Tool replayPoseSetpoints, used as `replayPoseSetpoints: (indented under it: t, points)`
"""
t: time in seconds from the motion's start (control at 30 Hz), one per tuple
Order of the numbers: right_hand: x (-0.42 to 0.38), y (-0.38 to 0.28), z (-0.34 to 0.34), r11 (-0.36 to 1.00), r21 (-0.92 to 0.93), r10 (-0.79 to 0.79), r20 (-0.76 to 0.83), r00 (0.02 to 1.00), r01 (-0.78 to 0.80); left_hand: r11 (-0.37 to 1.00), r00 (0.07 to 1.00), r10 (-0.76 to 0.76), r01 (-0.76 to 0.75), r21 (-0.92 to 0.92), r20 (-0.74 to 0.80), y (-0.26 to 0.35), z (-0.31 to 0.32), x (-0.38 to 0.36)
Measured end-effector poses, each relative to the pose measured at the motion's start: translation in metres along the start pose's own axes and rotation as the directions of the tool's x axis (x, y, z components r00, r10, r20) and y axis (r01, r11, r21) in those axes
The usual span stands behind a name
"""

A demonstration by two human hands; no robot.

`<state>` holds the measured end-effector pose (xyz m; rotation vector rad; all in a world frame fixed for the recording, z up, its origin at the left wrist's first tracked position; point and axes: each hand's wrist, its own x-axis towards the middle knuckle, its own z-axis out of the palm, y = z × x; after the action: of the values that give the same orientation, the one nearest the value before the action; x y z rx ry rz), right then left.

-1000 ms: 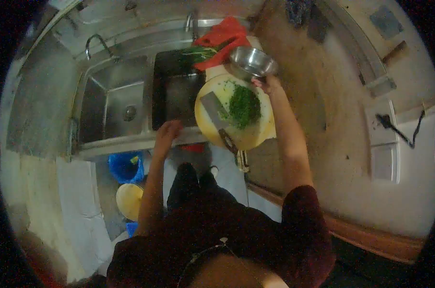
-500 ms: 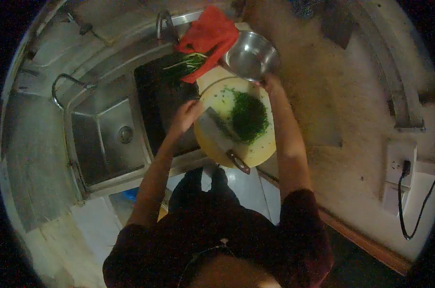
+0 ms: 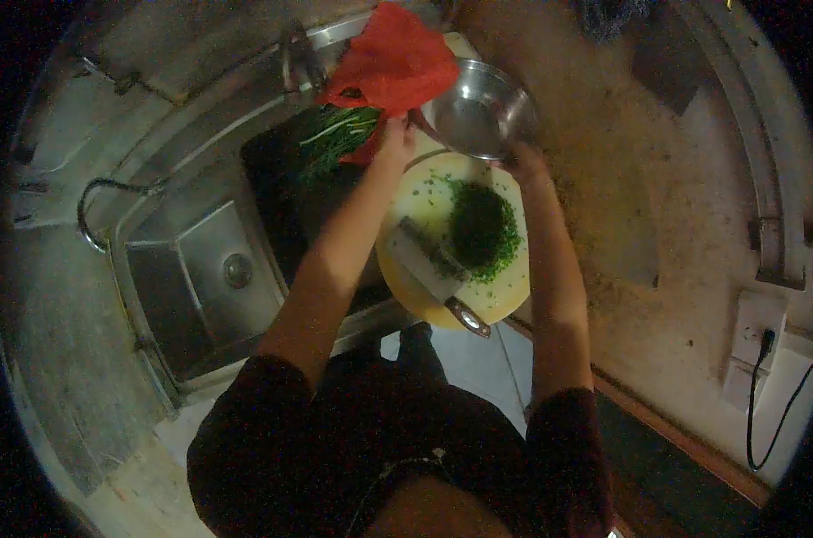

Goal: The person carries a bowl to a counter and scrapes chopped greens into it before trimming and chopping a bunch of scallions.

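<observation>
My right hand (image 3: 521,161) is closed at the near right rim of a shiny metal bowl (image 3: 478,112). My left hand (image 3: 395,136) reaches to the bowl's left side, over the lower part of a red plastic bag (image 3: 397,58); its fingers are partly hidden there. Below both hands lies a round, yellowish cutting board (image 3: 415,300) with a heap of finely chopped greens (image 3: 482,224). A cleaver (image 3: 433,269) rests on the board beside the heap, its dark handle over the near edge. Uncut green stalks (image 3: 339,134) lie left of my left hand.
At the left is a steel sink (image 3: 186,296) with a curved faucet (image 3: 88,206). A dark panel (image 3: 276,193) lies between sink and board. A wall runs along the right, with a socket and plugged-in black cable (image 3: 760,377).
My left hand has moved from the board's left edge up to the red bag and the bowl. My right hand stays at the bowl's rim. The view has shifted slightly.
</observation>
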<state>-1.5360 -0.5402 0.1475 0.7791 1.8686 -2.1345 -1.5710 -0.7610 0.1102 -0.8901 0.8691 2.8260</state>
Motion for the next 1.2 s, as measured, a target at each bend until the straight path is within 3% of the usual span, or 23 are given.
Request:
replayPoseSetpoints:
  t: [0.07,0.13,0.2,0.23,0.3,0.33,0.37,0.4,0.43,0.47,0.5,0.53,0.6,0.73,0.83,0.87,0.9,0.97,1.0,1.03,1.07,1.17,1.2]
  points:
    - [0.018,0.01,-0.002,0.957,0.266,0.08,0.134,0.988,-0.113,0.998,0.999,0.034,-0.034,-0.052,0.007,-0.003,-0.001,0.013]
    - [0.046,0.029,-0.011,0.978,0.202,0.003,0.197,0.98,-0.044,0.993,0.998,0.062,-0.061,-0.097,0.009,-0.009,-0.01,0.031]
    - [0.071,0.049,-0.016,0.985,0.157,-0.108,0.28,0.954,0.065,0.997,1.0,0.001,0.0,0.073,-0.008,-0.015,-0.017,0.038]
    - [0.069,0.058,-0.029,0.985,0.166,-0.096,0.263,0.96,0.053,0.996,1.0,-0.019,0.02,0.088,-0.013,-0.019,-0.024,0.032]
    - [0.005,0.016,-0.02,0.996,-0.049,-0.064,0.106,0.992,0.07,0.954,0.997,-0.001,-0.023,0.3,0.079,-0.015,-0.025,0.005]
    - [-0.033,0.005,-0.021,0.981,-0.113,-0.167,-0.054,0.984,0.161,0.925,1.0,-0.022,0.016,0.38,0.013,-0.013,-0.029,-0.008]
    - [-0.048,0.017,-0.04,0.879,-0.347,-0.363,-0.047,0.93,0.326,0.921,0.999,-0.036,0.031,0.389,0.005,-0.015,-0.043,-0.018]
    - [-0.062,0.026,-0.059,0.693,-0.557,-0.543,0.014,0.84,0.457,0.653,0.938,0.209,-0.344,0.675,0.276,-0.015,-0.055,-0.024]
    - [-0.114,0.021,-0.059,0.535,-0.706,-0.575,0.098,0.812,0.464,0.211,0.749,0.298,-0.656,0.725,0.592,-0.016,-0.063,-0.034]
    - [-0.15,0.036,-0.062,0.412,-0.829,-0.455,0.172,0.874,0.378,0.179,0.743,0.281,-0.662,0.728,0.607,-0.011,-0.052,-0.068]
    - [-0.182,0.063,-0.062,0.436,-0.792,-0.389,0.262,0.883,0.427,0.144,0.739,0.262,-0.666,0.732,0.621,-0.003,-0.042,-0.103]
    - [-0.205,0.099,-0.065,0.163,-0.821,-0.339,0.475,0.812,0.548,0.144,0.743,0.25,-0.663,0.735,0.621,-0.006,-0.051,-0.112]
    - [-0.251,0.126,-0.044,0.027,-0.831,-0.199,0.541,0.818,0.556,0.026,0.676,0.273,-0.717,0.697,0.684,-0.006,-0.074,-0.124]
    - [-0.26,0.157,-0.027,-0.143,-0.87,-0.361,0.49,0.794,0.472,-0.031,0.679,0.241,-0.709,0.705,0.693,0.001,-0.079,-0.166]
    - [-0.261,0.163,-0.018,-0.017,-0.867,-0.392,0.464,0.794,0.498,0.001,0.691,0.257,-0.699,0.715,0.675,-0.001,-0.086,-0.192]
    - [-0.264,0.158,-0.016,-0.015,-0.867,-0.394,0.464,0.793,0.499,-0.067,0.655,0.191,-0.734,0.676,0.731,-0.001,-0.086,-0.203]
    - [-0.267,0.151,-0.013,0.086,-0.873,-0.362,0.421,0.832,0.48,-0.133,0.617,0.123,-0.766,0.629,0.777,-0.002,-0.087,-0.213]
    - [-0.273,0.139,-0.009,0.19,-0.871,-0.318,0.382,0.868,0.453,-0.259,0.364,-0.293,-0.92,0.293,0.884,-0.018,-0.105,-0.229]
    - [-0.273,0.135,-0.01,0.201,-0.847,-0.398,0.388,0.831,0.492,-0.263,0.369,-0.294,-0.918,0.296,0.882,-0.022,-0.099,-0.241]
    - [-0.269,0.132,-0.012,0.206,-0.822,-0.48,0.387,0.787,0.53,-0.304,0.333,-0.441,-0.929,0.21,0.834,-0.027,-0.09,-0.25]
    - [-0.264,0.132,-0.016,0.205,-0.821,-0.484,0.387,0.785,0.532,-0.329,0.297,-0.577,-0.937,0.116,0.761,-0.029,-0.082,-0.255]
    - [-0.261,0.128,-0.037,0.083,-0.833,-0.41,0.472,0.781,0.547,-0.318,0.25,-0.698,-0.948,0.022,0.671,-0.031,-0.068,-0.246]
    - [-0.265,0.117,-0.045,0.027,-0.802,-0.434,0.528,0.73,0.596,-0.313,0.241,-0.701,-0.95,0.014,0.671,-0.033,-0.063,-0.244]
